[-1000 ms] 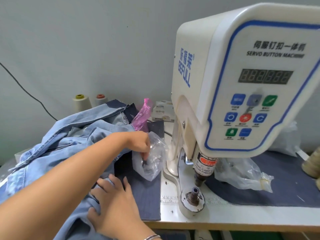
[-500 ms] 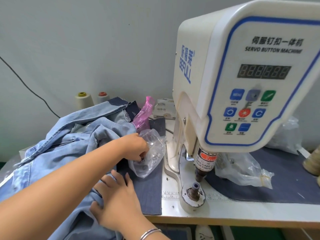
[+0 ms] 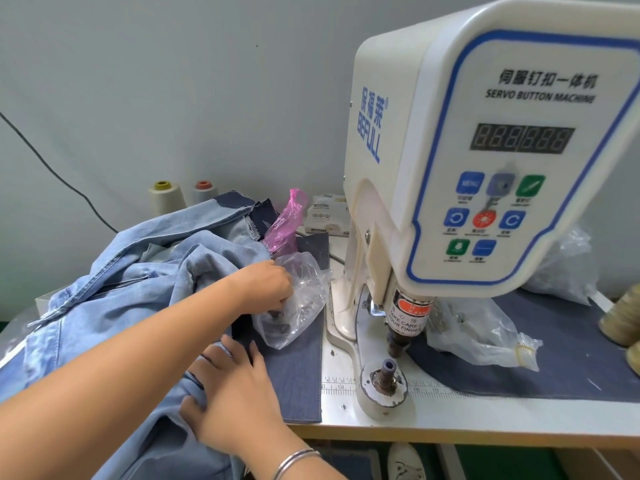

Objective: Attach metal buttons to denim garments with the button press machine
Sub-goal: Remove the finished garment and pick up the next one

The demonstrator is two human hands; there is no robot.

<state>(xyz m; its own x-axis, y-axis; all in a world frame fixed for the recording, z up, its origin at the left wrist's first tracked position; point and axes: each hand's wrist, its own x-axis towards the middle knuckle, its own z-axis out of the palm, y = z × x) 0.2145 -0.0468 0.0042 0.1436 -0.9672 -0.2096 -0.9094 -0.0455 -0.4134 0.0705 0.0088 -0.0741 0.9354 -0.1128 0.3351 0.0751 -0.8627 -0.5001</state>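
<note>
Up front, the left hand [image 3: 266, 285] reaches into a clear plastic bag of buttons [image 3: 298, 299], fingers curled inside it. Nearer, the right hand [image 3: 235, 400] grips the light blue denim garment [image 3: 138, 289]

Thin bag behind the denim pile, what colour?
Translucent pink bag, seen in the head view, standing up just beyond the clear bag.
</note>
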